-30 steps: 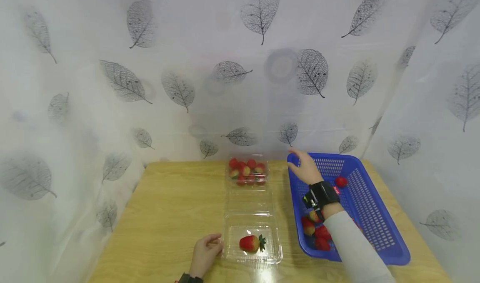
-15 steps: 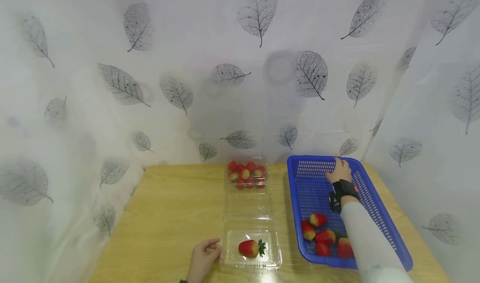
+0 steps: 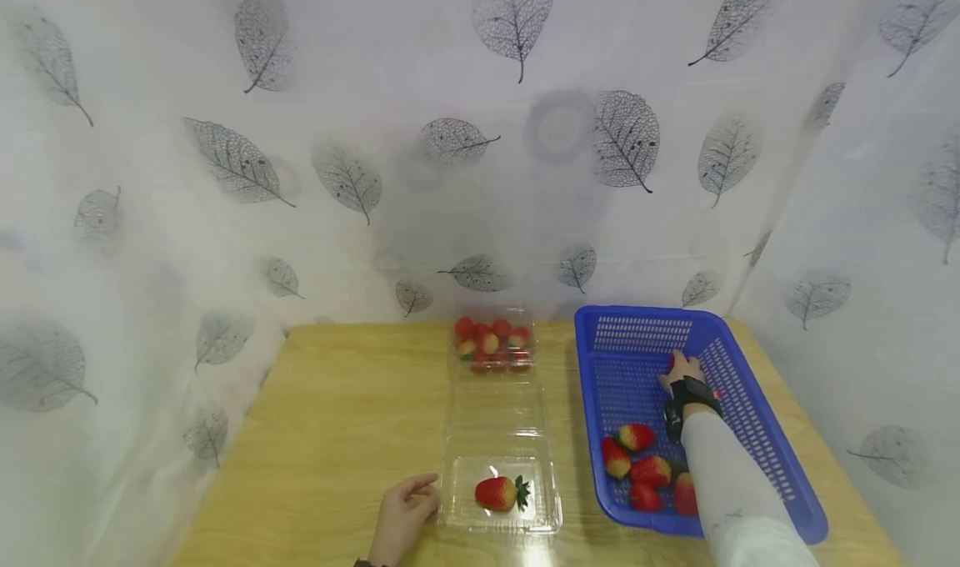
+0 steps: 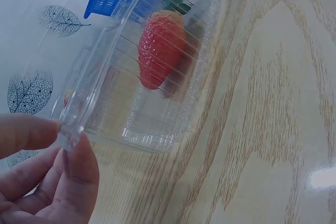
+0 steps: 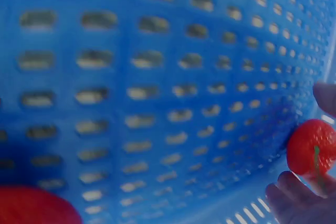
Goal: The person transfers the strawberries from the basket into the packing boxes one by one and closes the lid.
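Note:
My left hand [image 3: 402,517] is beside a hinged clear plastic box [image 3: 553,509]. In the left wrist view, thumb and fingers pinch a corner of the box's rim [image 4: 79,106]. One strawberry [image 3: 496,494] with green leaves lies on its side inside. My right hand [image 3: 684,370] reaches into a blue basket [image 3: 587,408], towards its back right. Thumb and fingers [image 5: 294,198] stand around a red strawberry [image 5: 307,142] in the right wrist view; the thumb looks apart from it. In the head view that strawberry is mostly hidden behind the hand.
Several strawberries [image 3: 649,471] lie at the basket's front, partly behind the right sleeve [image 3: 738,484]. Another clear box [image 3: 492,346], filled with strawberries, stands at the wooden table's [image 3: 352,400] back edge. A leaf-patterned curtain [image 3: 480,200] hangs behind.
My right hand has moved right from above the basket's back left side, then down into the basket to the strawberry at the back right. The left hand stays at the box.

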Tool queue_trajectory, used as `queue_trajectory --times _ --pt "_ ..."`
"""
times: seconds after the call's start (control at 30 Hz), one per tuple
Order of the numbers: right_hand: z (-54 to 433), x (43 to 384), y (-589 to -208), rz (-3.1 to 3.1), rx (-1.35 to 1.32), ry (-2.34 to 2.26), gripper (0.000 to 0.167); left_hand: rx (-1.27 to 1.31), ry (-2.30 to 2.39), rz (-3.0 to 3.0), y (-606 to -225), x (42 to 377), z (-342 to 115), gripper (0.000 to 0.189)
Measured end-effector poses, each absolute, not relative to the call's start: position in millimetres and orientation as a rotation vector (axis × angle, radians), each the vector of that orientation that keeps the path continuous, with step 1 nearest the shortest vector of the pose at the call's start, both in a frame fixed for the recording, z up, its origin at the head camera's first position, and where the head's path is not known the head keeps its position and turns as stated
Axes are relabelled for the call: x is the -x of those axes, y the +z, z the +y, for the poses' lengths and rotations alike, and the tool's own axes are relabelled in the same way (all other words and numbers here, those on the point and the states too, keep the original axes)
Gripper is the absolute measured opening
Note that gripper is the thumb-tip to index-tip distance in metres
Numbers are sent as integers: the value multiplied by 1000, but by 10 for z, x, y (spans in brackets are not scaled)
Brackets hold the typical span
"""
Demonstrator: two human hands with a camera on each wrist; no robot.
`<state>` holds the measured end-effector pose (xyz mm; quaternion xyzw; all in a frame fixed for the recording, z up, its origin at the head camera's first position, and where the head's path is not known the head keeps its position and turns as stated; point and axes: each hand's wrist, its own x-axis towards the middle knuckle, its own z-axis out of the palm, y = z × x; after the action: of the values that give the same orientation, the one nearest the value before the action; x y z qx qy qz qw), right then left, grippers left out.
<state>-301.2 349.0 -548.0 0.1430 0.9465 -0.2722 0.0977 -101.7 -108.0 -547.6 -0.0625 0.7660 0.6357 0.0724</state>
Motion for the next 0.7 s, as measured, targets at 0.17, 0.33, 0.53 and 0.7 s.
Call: queue_trajectory --times 0.17,0.33,0.53,0.7 --pt "3499 2983 -5529 2889 -415 -793 53 200 1903 2304 -5460 1016 -1078 35" --pt "3505 2954 -5509 2938 -375 -797 43 228 1867 2325 -5467 1025 -1078 35" --pt "3482 2930 -5419 3035 -310 -806 32 236 1857 2324 -5487 1034 -1080 35" --pt "3276 3008 -5080 3192 -332 -977 34 270 1848 2312 -5500 1031 -1084 36"
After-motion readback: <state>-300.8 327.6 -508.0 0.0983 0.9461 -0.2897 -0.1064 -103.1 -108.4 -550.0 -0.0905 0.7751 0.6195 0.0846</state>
